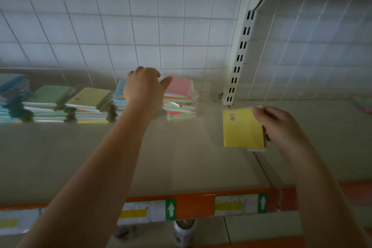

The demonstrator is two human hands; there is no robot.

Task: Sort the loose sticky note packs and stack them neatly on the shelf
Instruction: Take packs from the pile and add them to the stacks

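A: Quick, where's the pack we care about?

B: Yellow pack (pixel 243 129), right hand (pixel 281 125). Thumb curls over its far right corner, the other fingers are tucked behind its right edge, so it's pinched along that side. It hangs above the shelf (pixel 181 157), near-right part, not resting on it as far as I can tell. Something pale pokes out under its near edge, maybe a 2nd pack; can't say.

A: And the left hand (pixel 144 88)?

B: Far back, at the stacks. Back of the hand faces the cam, thumb sticks out to the right toward the pink stack (pixel 180 98), fingers curl down over the far side, out of sight. Can't tell if they grip anything or just rest on top.

A: So which way does the yellow one have to go?

B: Left and far. The stacks sit in a row along the back wall (pixel 120 26): pink one at the right end, a blue stack (pixel 120 96) behind the left wrist, then a yellow-topped stack (pixel 90 99) and a green-topped stack (pixel 52 94) further left. If sorting by colour, I'd guess the yellow-topped one is the target, and that's left of the left arm.

A: Then the right hand has to cross over?

B: Prob. Left hand's much nearer that stack, so a handoff might be easier. The pack's face is up and roughly square to the shelf edge, so little turning needed, imo.
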